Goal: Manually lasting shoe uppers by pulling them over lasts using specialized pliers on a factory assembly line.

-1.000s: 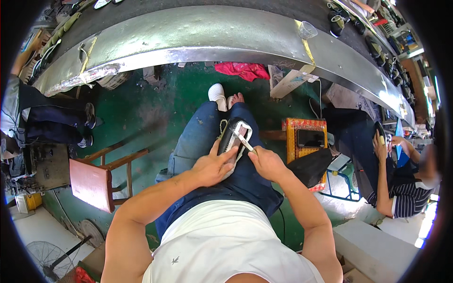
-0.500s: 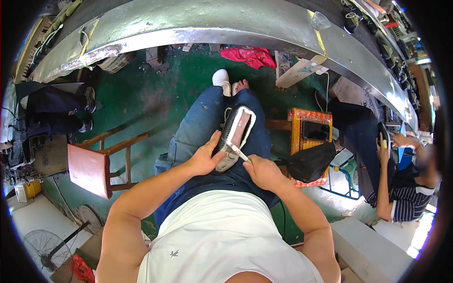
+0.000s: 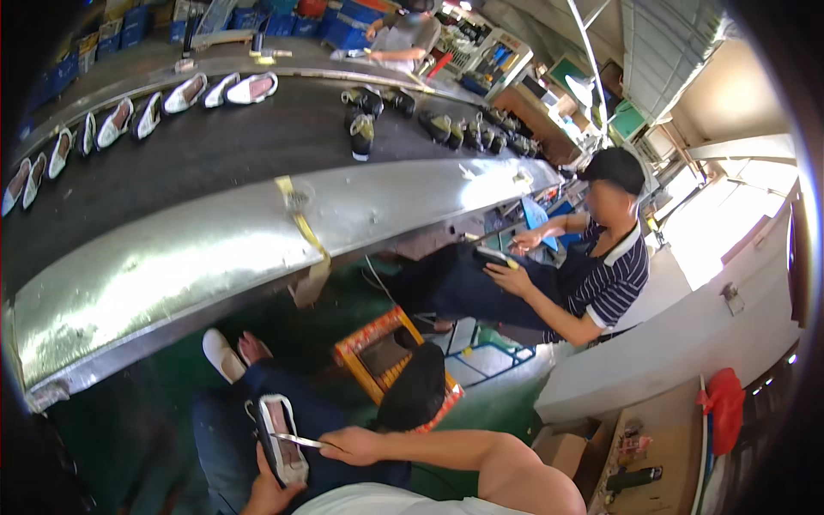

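On my lap lies a shoe (image 3: 297, 472) with dark sides, a white rim and a pinkish underside facing up. My left hand (image 3: 268, 491) grips it by its near end, partly cut off by the lower edge. A slim, pale, metallic-looking tool (image 3: 296, 440) is held in my right hand (image 3: 354, 446). Its tip reaches across the pinkish face of the shoe. Whether it is a brush or a blade I cannot tell.
A conveyor (image 3: 197, 137) carries white shoes (image 3: 184, 93) and dark shoes (image 3: 361, 137). Its metal edge (image 3: 172, 240) runs ahead of me. Right of my legs, a black bag (image 3: 414, 390) sits on an orange-edged stool (image 3: 352, 348). A seated co-worker (image 3: 614, 270) holds a shoe.
My view has swung up and to the right, bringing in the conveyor top and more of the co-worker. Both hands still hold the shoe and the tool.
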